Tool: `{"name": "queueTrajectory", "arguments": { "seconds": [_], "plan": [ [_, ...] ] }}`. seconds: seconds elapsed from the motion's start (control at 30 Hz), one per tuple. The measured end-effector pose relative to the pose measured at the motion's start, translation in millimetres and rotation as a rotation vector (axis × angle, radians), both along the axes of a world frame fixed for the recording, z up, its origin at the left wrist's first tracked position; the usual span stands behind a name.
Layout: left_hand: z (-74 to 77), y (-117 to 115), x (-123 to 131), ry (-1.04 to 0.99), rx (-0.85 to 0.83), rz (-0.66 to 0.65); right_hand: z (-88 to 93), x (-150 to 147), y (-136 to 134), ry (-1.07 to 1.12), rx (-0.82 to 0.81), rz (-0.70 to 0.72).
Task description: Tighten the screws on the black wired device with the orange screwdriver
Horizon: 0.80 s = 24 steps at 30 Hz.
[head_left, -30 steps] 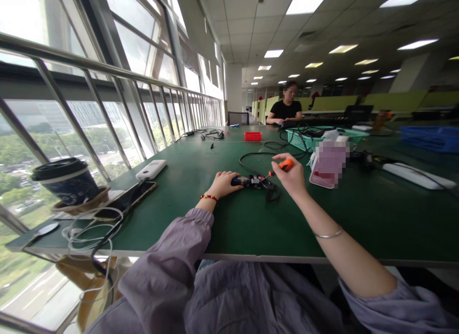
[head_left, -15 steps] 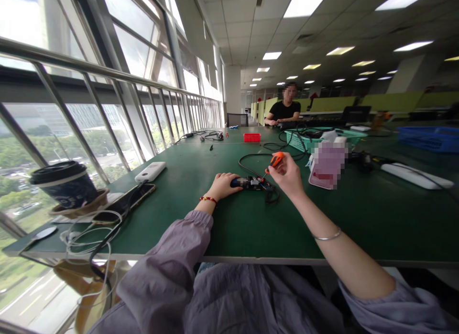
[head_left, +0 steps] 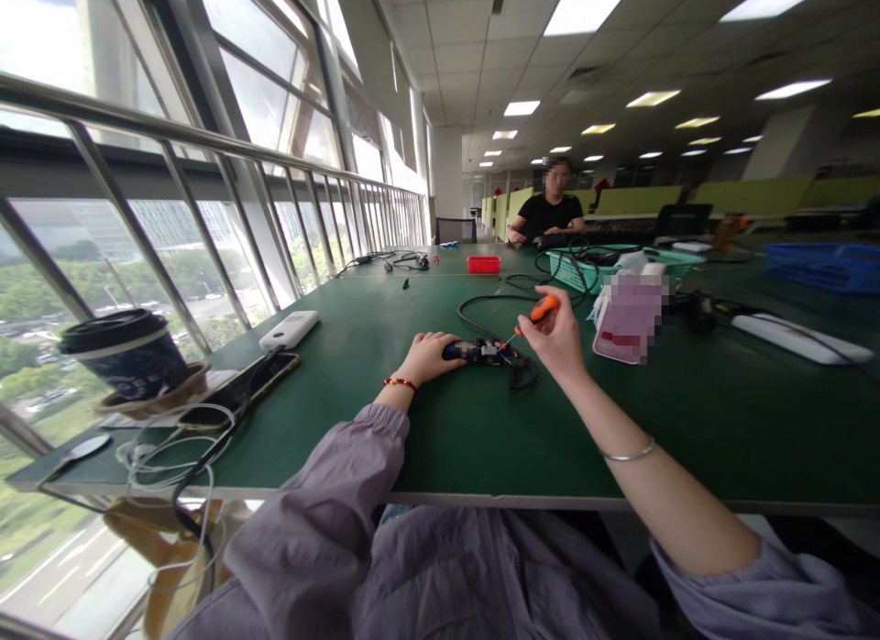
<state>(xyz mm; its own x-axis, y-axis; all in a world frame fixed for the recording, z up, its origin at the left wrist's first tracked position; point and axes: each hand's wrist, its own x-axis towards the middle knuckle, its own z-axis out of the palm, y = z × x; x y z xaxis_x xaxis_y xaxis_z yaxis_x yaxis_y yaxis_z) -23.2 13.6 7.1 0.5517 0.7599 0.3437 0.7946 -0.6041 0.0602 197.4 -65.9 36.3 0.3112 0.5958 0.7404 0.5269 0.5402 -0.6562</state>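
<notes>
On the green table (head_left: 440, 438) lies a dark, tube-shaped device (head_left: 474, 350) with a blue end and exposed inner parts. My left hand (head_left: 432, 356) is closed around its blue end and holds it down against the tabletop. An orange-and-black screwdriver (head_left: 545, 309) is in my right hand (head_left: 556, 336), gripped by the handle. Its thin shaft slants down to the left, and the tip is at the device's right part; whether it touches is too small to tell. A black cable (head_left: 523, 374) loops beside the device's right end.
A phone (head_left: 624, 324) leans upright before a teal basket (head_left: 574, 271) of cables. Farther back stand a red tray (head_left: 483, 265) and a seated person (head_left: 550, 209). To the left are a white power bank (head_left: 289, 330), a coffee cup (head_left: 127, 351) and white cables (head_left: 165, 457).
My right hand and the screwdriver have shifted slightly right, and the screwdriver's shaft shows more. My left hand and the device stay in place. The person opposite has moved their arms.
</notes>
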Motion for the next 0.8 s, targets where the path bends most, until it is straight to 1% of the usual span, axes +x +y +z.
{"name": "queueTrajectory", "arguments": {
  "seconds": [0.1, 0.17, 0.37, 0.5, 0.57, 0.63, 0.73, 0.8],
  "plan": [
    [0.4, -0.7, 0.0, 0.002, -0.001, 0.004, 1.2, 2.0, -0.7, -0.021, -0.059, -0.051],
    [0.4, -1.1, 0.0, 0.004, -0.005, 0.004, 2.0, 2.7, -1.5, -0.032, -0.064, -0.034],
    [0.4, -1.8, 0.2, 0.001, -0.01, 0.004, 1.0, -0.6, -1.9, -0.005, 0.027, 0.032],
    [1.0, -1.5, 0.2, 0.006, -0.009, 0.001, 2.2, 0.6, -2.0, 0.017, -0.036, -0.037],
    [1.0, -1.4, 0.2, 0.006, -0.007, 0.001, 3.3, 1.8, -2.3, 0.012, -0.054, -0.042],
    [0.8, -1.4, 0.2, 0.007, -0.007, 0.003, 3.5, 2.2, -2.3, -0.001, -0.029, -0.013],
    [0.8, -2.0, 0.3, 0.008, -0.006, 0.006, 1.8, 1.1, -1.1, -0.014, 0.051, 0.063],
    [0.8, -2.3, 0.5, 0.004, -0.005, 0.004, 0.7, 0.2, -0.5, -0.006, 0.061, 0.083]
  ]
}}
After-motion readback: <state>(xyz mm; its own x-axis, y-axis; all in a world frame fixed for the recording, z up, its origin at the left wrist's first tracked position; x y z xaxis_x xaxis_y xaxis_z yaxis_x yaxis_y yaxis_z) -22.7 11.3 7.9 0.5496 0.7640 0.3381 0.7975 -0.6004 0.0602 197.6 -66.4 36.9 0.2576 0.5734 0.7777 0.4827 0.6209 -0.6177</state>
